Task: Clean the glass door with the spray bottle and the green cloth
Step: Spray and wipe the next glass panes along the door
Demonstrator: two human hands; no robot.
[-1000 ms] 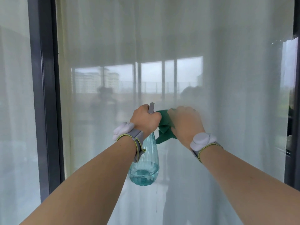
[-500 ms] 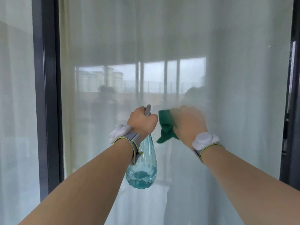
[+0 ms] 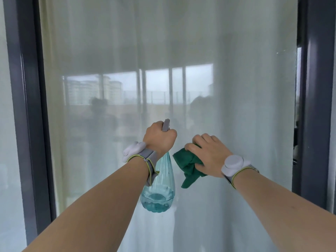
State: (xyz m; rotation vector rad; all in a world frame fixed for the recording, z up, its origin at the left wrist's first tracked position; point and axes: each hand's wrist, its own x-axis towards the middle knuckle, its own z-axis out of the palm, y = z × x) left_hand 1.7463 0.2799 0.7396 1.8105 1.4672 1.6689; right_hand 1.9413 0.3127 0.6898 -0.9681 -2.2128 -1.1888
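I have both hands up in front of the glass door, at roughly the same height and close together. My left hand is clenched round the neck of the spray bottle, fingers wrapped under the grey spray head. The bottle hangs down from that grip, its long axis near upright, the fat base lowest, with a little blue liquid pooled in the bottom. The head points away from me toward the pane.

My right hand grasps the green cloth, thumb and fingers bunched over it, and loose folds of the cloth droop below and to the left of the palm, toward the bottle. Cloth and bottle are just beside each other; I cannot tell whether they touch. Whether the cloth is pressed flat on the glass I cannot tell either, though the hand looks very near the pane.

The relation I care about: the cloth sits to the right of the bottle, so the stretch of glass to the right and above is the right hand's to wipe, and that hand appears the nearer to it. The dark frame bounds that side. I judge wiping to be the step in hand, with most of the pane not yet covered.
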